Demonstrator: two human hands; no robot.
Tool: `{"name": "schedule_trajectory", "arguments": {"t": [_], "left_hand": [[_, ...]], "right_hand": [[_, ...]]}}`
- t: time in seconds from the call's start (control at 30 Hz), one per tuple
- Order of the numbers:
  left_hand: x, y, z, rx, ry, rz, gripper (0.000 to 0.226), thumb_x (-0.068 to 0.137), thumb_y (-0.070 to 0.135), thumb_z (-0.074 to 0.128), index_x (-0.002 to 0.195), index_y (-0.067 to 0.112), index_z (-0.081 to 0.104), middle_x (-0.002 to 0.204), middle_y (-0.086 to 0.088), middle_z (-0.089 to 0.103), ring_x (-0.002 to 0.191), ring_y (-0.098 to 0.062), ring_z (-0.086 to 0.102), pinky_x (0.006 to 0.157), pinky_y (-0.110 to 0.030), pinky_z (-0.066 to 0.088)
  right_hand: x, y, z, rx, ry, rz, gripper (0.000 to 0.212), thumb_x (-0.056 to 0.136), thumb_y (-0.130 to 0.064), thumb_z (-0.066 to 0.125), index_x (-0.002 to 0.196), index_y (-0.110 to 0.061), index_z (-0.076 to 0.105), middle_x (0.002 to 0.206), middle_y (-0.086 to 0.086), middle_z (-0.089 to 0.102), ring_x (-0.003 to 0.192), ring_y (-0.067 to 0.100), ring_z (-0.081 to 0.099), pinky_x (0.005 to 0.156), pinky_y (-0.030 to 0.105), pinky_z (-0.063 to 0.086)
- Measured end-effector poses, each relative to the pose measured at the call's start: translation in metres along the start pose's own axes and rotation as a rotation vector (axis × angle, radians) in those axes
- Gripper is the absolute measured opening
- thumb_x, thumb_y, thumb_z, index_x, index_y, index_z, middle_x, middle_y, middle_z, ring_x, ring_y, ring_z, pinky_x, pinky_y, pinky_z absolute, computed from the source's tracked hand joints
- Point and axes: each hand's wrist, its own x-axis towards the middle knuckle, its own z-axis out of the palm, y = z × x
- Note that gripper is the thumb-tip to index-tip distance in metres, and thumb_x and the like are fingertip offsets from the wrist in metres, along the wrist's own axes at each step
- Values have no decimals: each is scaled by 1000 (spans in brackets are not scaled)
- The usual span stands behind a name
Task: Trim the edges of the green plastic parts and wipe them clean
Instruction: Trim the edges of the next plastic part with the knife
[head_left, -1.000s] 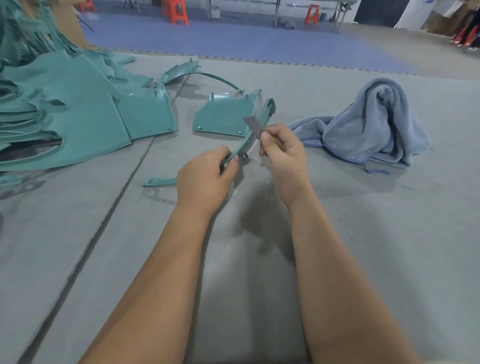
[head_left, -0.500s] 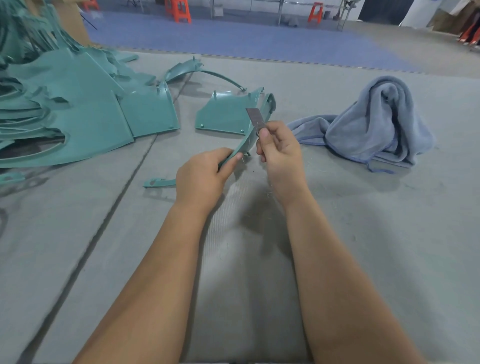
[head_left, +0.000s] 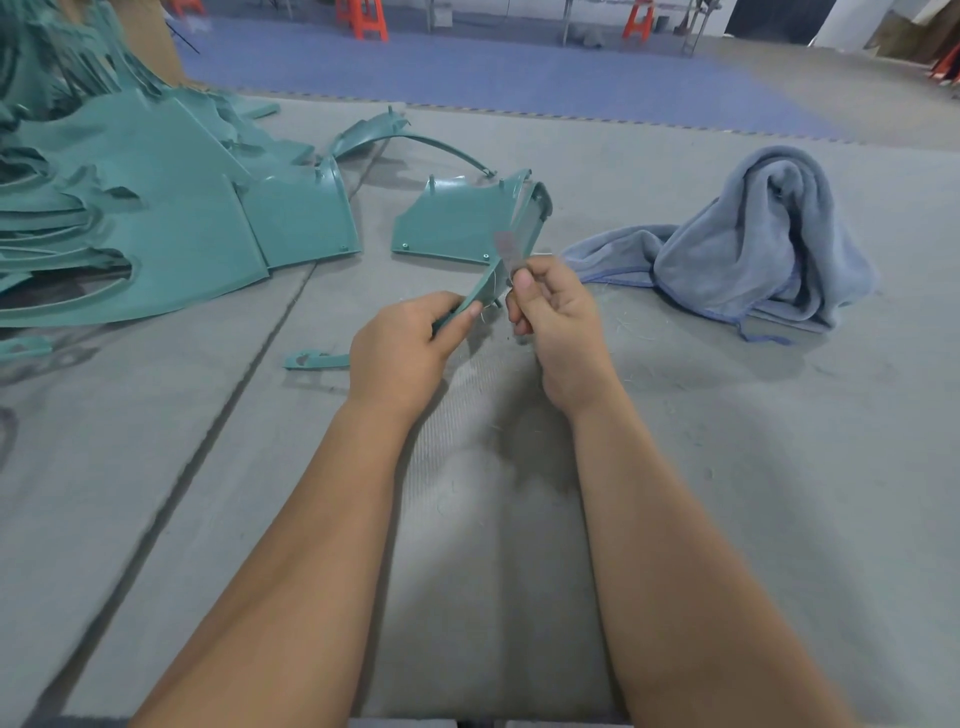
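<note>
Curved green trim strip (head_left: 511, 247) is gripped by L hand (head_left: 402, 351) w/ curled fingers, just left of the grey towel (head_left: 753, 244). Blade (head_left: 508, 253), pinched in R hand (head_left: 553, 312), has been drawn further up the strip edge vs. 1 s ago; trimming judged ongoing, wiping not yet begun.

Curved teal-green plastic strip (head_left: 485, 288) in my left hand (head_left: 402, 345); dull grey metal blade (head_left: 511, 249) in my right hand (head_left: 556, 317). Heap of teal-green plastic panels (head_left: 156, 218), same shade. Crumpled grey-blue towel (head_left: 748, 244), darker blue hem. Plain grey felt mat (head_left: 779, 441). Blue floor (head_left: 493, 73) beyond, orange plastic stools (head_left: 363, 18).
</note>
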Motion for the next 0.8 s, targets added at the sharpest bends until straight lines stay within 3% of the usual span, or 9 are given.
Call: {"name": "schedule_trajectory", "arguments": {"t": [0.17,0.27,0.37,0.47,0.6,0.67,0.8], "left_hand": [[0,-1,-1,4,13,-5,38,90,55,44,80,25,64,53,6,48,54,-4,46,47,-25,26],[-1,1,-1,-3,22,1,38,90,56,42,86,28,68,54,8,49,54,-4,46,48,-24,30],[-1,4,-2,23,27,18,39,91,55,41,88,28,69,55,7,50,55,-10,46,51,-25,34],[0,7,-5,11,39,10,35,94,52,44,93,27,69,61,6,56,63,-15,52,53,-29,38],[3,10,-7,-42,62,-53,17,92,41,54,94,27,62,70,11,59,69,-17,55,58,-30,40],[5,12,-8,-67,42,-58,9,90,34,56,92,25,59,75,7,63,72,-20,58,62,-33,46],[5,12,-13,-45,35,24,21,97,38,51,102,28,68,81,4,70,79,-20,64,69,-38,50]], "right_hand": [[-2,-1,-3,37,-60,90,12,95,-17,52,86,-18,60,57,-7,50,53,7,40,53,21,32],[0,-6,-9,162,21,138,11,93,-26,51,85,-20,56,62,-1,58,53,14,46,57,28,33],[2,-10,-13,296,82,185,17,101,-26,46,86,-23,51,66,5,68,50,15,54,56,28,39],[2,-12,-10,211,170,180,19,100,-31,47,84,-26,56,57,-1,59,46,12,45,47,23,33],[8,-13,-8,209,203,241,54,103,-48,28,77,-23,69,54,-2,51,51,12,40,50,25,31],[8,-13,-7,189,194,247,60,104,-47,26,71,-22,70,55,-3,49,54,11,39,54,24,31],[3,-14,-2,55,182,144,31,94,-36,46,77,-21,67,62,-13,47,59,3,38,58,16,32]]}}
